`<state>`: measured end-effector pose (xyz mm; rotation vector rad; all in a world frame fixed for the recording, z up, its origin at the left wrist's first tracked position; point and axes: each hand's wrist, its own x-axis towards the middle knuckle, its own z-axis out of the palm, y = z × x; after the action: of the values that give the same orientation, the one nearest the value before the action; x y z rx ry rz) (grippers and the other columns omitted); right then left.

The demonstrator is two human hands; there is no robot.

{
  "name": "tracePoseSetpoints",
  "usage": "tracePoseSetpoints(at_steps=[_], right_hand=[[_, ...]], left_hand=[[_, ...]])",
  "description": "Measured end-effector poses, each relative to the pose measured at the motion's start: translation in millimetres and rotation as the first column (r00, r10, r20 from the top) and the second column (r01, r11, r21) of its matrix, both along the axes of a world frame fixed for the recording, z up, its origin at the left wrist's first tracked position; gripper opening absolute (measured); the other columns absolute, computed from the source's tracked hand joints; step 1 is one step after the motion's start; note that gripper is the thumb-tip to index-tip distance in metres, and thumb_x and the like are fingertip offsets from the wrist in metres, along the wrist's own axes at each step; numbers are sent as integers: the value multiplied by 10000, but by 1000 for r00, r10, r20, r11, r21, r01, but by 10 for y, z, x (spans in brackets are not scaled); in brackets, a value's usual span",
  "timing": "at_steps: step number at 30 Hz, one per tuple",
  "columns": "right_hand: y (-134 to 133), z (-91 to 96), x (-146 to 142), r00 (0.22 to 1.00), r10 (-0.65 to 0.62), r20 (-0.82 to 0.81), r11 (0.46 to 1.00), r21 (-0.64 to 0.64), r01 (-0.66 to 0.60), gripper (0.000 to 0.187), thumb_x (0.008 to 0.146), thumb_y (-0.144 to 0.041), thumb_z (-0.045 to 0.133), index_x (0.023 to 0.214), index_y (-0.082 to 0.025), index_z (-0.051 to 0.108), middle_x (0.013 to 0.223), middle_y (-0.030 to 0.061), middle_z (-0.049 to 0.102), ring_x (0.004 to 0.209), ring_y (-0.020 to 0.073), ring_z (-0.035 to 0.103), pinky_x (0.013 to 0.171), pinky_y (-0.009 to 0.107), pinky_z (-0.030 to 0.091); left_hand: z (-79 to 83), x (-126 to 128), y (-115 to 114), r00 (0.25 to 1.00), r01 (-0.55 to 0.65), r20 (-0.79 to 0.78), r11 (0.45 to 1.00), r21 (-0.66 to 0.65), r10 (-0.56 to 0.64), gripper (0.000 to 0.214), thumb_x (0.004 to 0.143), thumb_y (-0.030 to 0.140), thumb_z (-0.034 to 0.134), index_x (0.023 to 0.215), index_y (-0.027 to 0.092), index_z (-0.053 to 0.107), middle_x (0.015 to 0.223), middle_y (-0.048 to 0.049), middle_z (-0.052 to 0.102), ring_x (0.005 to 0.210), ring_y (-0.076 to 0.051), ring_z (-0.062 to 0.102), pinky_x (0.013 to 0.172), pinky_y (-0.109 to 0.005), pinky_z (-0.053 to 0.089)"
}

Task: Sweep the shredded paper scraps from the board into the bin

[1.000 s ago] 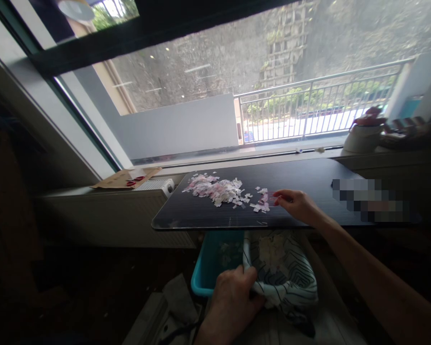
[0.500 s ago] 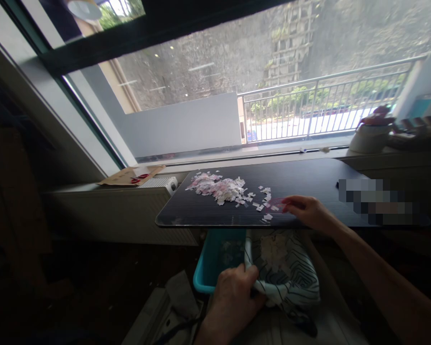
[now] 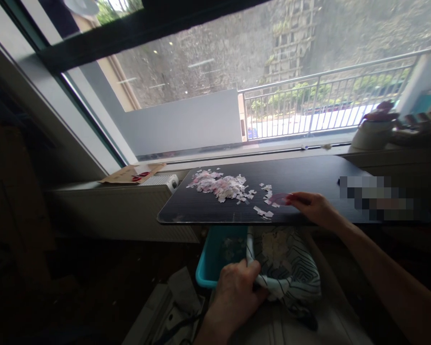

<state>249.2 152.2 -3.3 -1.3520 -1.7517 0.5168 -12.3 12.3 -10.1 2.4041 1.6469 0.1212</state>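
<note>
While my left hand (image 3: 235,292) curls its fingers over the rim of a soft, white, black-striped container (image 3: 305,275) below the black, round-cornered tabletop (image 3: 309,172), my right hand (image 3: 311,206) pinches a thin, translucent pink piece (image 3: 279,199) among loose, whitish paper scraps (image 3: 266,213) there.

I count one table (image 3: 201,208). Toward its left back corner there is one big heap of paper pieces (image 3: 226,187), too many to be counted. Near the middle of the front edge there is one smaller scatter (image 3: 268,214), with more than six pieces. Hands are two: one left hand (image 3: 237,290) below the front edge, and one right hand (image 3: 316,206) over the table, holding one pink clear piece (image 3: 279,198). Below the front edge there are also one teal bin (image 3: 210,261) and one striped cloth (image 3: 307,275).
</note>
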Motion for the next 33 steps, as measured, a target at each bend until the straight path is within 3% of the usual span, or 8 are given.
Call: tracePoseSetpoints(at_steps=[3,10,15,23,29,33], right_hand=[[-11,1,25,997,-72,35,997,27,71,280,790,-367,572,958,-206,728,841,29,754,786,220,682,795,347,526],[-297,88,-68,998,65,-25,996,-61,-66,255,781,-369,569,914,-209,717,849,27,753,819,224,690,806,333,527],[-232,25,-44,999,-54,11,997,-46,54,297,788,-373,556,970,-198,713,891,45,750,833,243,684,836,381,520],[-368,86,-141,994,100,-36,992,-71,-102,277,788,-388,570,928,-201,719,876,39,752,824,226,686,813,344,531],[-226,77,-207,997,71,14,997,-39,-70,323,815,-412,538,963,-182,711,887,49,746,831,234,680,824,360,520],[-292,84,-198,993,117,2,990,-80,-117,289,810,-387,541,945,-196,710,880,41,746,827,224,683,819,344,525]], left_hand=[[-21,-10,-7,1000,-10,10,1000,22,9,190,780,413,610,855,242,575,840,-1,625,765,-193,595,628,-270,372],[-55,-15,-8,1000,-6,14,999,48,5,203,782,434,606,847,246,571,824,2,620,749,-195,593,615,-273,355],[-56,-16,-6,1000,-3,29,998,58,1,170,763,382,625,842,244,565,822,7,620,756,-194,599,617,-271,351],[-68,-28,7,1000,4,22,998,62,-5,172,776,395,612,840,244,562,823,7,621,754,-192,600,605,-270,341],[-68,-23,7,1000,-7,24,998,62,6,194,775,425,615,829,246,563,824,11,623,758,-190,603,603,-268,340],[-60,-26,5,1000,-7,24,998,60,5,189,791,428,597,834,247,562,827,8,625,760,-193,603,607,-271,341]])
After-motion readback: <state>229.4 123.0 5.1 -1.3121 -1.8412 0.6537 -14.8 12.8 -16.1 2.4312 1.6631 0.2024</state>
